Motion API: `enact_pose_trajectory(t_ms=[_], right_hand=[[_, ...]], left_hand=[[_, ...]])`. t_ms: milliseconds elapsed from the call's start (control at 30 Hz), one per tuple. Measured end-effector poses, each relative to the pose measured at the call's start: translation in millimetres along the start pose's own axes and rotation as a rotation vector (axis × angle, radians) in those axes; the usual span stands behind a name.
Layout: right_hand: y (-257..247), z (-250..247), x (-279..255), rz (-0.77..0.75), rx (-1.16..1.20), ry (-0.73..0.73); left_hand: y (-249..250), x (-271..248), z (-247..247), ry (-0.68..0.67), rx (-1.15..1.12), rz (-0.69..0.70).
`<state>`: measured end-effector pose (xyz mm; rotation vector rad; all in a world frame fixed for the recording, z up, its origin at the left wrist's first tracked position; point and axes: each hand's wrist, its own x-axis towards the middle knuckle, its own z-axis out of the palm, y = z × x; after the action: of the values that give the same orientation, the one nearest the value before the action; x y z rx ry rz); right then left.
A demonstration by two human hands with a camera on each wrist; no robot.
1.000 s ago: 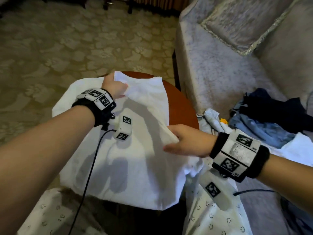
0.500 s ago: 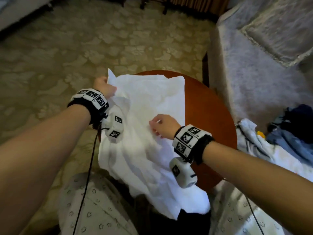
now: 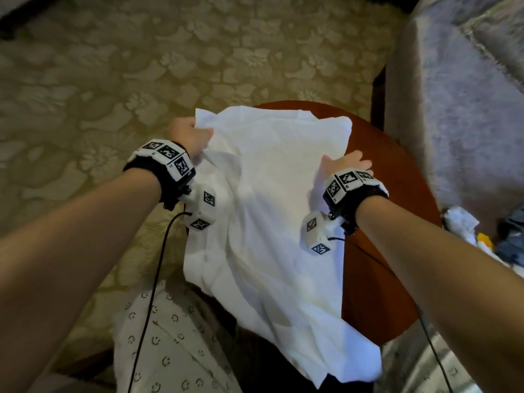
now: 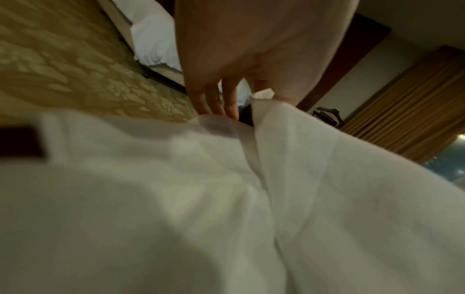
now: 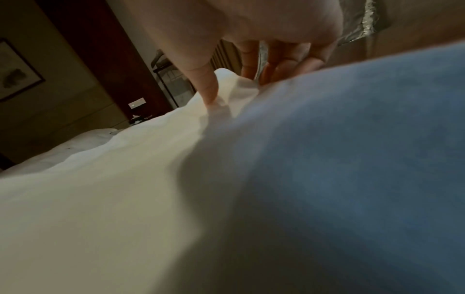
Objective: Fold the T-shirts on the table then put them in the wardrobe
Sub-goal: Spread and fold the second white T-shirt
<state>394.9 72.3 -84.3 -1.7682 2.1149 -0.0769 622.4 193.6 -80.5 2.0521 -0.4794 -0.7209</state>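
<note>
A white T-shirt [image 3: 272, 211] lies spread on the round red-brown table [image 3: 380, 251], its near end hanging over the front edge. My left hand [image 3: 190, 134] grips the shirt's far left corner, which stands a little lifted. In the left wrist view the fingers [image 4: 214, 99] reach behind the fabric [image 4: 226, 199]. My right hand [image 3: 346, 164] is at the shirt's right edge. In the right wrist view its thumb [image 5: 208, 89] and fingers pinch a raised fold of the cloth [image 5: 113, 189].
A grey sofa [image 3: 453, 109] stands close to the table on the right, with a pile of blue, dark and white clothes [image 3: 504, 239] on its seat. Patterned carpet [image 3: 141, 66] lies beyond and to the left. Smiley-print fabric [image 3: 170, 336] hangs below the table's near side.
My right hand has moved from the shirt's middle out to its right edge, and the shirt now lies wider and flatter. The left hand has kept its hold on the far left corner.
</note>
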Motion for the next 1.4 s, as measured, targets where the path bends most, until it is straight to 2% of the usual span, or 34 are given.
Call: enact_pose_trajectory(t_ms=[100, 233, 333, 400, 533, 600, 667, 733, 800, 833, 900, 967, 1033, 1133, 1300, 1400], right_hand=[[1.4, 2.6, 13.4, -0.005, 0.015, -0.004], [19.8, -6.9, 34.9, -0.054, 0.188, -0.085], [40.9, -23.1, 44.6, -0.107, 0.186, -0.142], [54.8, -32.1, 51.2, -0.100, 0.158, -0.129], [80.6, -41.2, 67.8, -0.066, 0.115, -0.080], [88.1, -47.5, 76.0, -0.006, 0.064, -0.007], [90.7, -54.3, 84.1, 0.021, 0.004, 0.056], [86.6, -57.5, 87.4, -0.065, -0.087, 0.106], [73.6, -57.4, 82.5, -0.286, -0.121, 0.179], [62.6, -56.0, 76.4, -0.428, -0.121, 0.194], [37.2, -48.0, 66.0, -0.648, -0.135, 0.139], [17.6, -34.9, 65.0, -0.683, -0.210, 0.012], [5.1, -26.3, 67.2, -0.617, -0.308, -0.045], [2.4, -25.3, 70.8, -0.582, -0.283, 0.026], [2.9, -34.5, 72.9, -0.723, 0.027, -0.031], [-4.2, -37.2, 59.0, -0.753, 0.060, -0.087]], left_hand=[[-1.3, 4.8, 1.1, -0.037, -0.077, -0.040], [0.7, 9.3, 4.0, -0.077, -0.032, -0.020], [3.6, 11.2, 9.9, -0.124, 0.005, 0.009], [6.3, 10.9, 16.3, -0.145, 0.148, 0.103], [13.2, 4.9, 34.4, -0.211, 0.588, 0.323], [20.9, -4.1, 48.6, -0.252, 0.689, 0.404], [29.0, -13.7, 62.4, -0.280, 0.698, 0.452], [33.5, -19.0, 69.1, -0.282, 0.649, 0.428], [33.5, -16.5, 67.9, -0.270, 0.577, 0.408], [33.0, -14.8, 65.7, -0.254, 0.550, 0.440], [31.7, -14.0, 60.1, -0.237, 0.522, 0.512], [31.6, -17.5, 53.6, -0.270, 0.446, 0.536], [34.8, -23.2, 46.1, -0.299, 0.311, 0.487], [42.2, -30.6, 35.6, -0.353, 0.074, 0.358], [34.7, -40.1, 29.8, -0.384, -0.255, 0.099], [15.3, -43.4, 29.1, -0.340, -0.411, -0.074]])
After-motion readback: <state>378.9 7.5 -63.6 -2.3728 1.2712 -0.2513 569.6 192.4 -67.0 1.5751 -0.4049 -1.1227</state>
